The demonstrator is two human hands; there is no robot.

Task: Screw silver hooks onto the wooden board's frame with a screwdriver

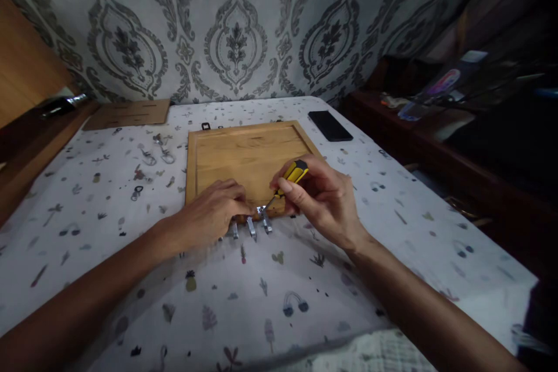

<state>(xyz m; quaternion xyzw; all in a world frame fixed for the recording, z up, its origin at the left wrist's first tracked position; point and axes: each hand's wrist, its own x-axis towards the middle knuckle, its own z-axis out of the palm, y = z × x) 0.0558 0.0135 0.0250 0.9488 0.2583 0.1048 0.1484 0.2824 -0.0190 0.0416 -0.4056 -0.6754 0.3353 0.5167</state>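
A framed wooden board (244, 157) lies flat on the table. My right hand (325, 200) grips a yellow-and-black screwdriver (294, 173) in the fingers, its shaft slanting down and left to the board's near edge. The tip meets a small shiny metal part (260, 210) there. Several silver metal clips (251, 228) stick out from that edge towards me. My left hand (218, 206) rests at the same edge, left of the screwdriver tip, with fingers curled and closed; what they pinch is hidden.
Metal pieces with loops (163, 150) and a small ring-ended part (137, 192) lie left of the board. Brown cardboard (131, 114) is at the back left, a black phone (330, 126) at the back right. A bottle (440, 86) stands tilted in view on the right-hand furniture.
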